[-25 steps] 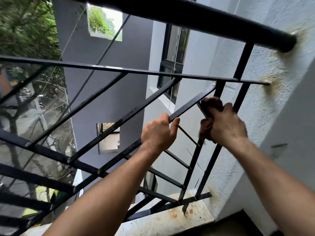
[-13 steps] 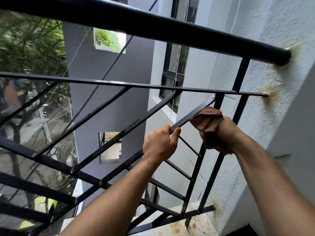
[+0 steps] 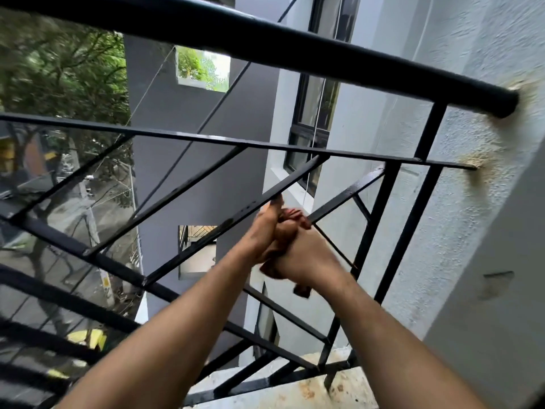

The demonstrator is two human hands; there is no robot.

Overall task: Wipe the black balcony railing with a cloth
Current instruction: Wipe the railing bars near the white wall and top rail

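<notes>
The brown cloth [image 3: 292,216] is gripped in the curled fingers of the right hand [image 3: 306,255] against a diagonal bar [image 3: 348,193] near the wall end of the black railing [image 3: 324,64]. The left hand [image 3: 264,231] is closed round the neighbouring bar [image 3: 295,178]. The cloth is best wrapped fully round and drawn along the bar's whole length.

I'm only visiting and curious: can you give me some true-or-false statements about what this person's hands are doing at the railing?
1. The right hand holds a brown cloth. True.
2. The left hand hangs free. False: it grips a slanted bar.
3. The cloth lies on the floor. False: it is up in the right hand.
4. Rusty stains mark the wall. True.
</notes>
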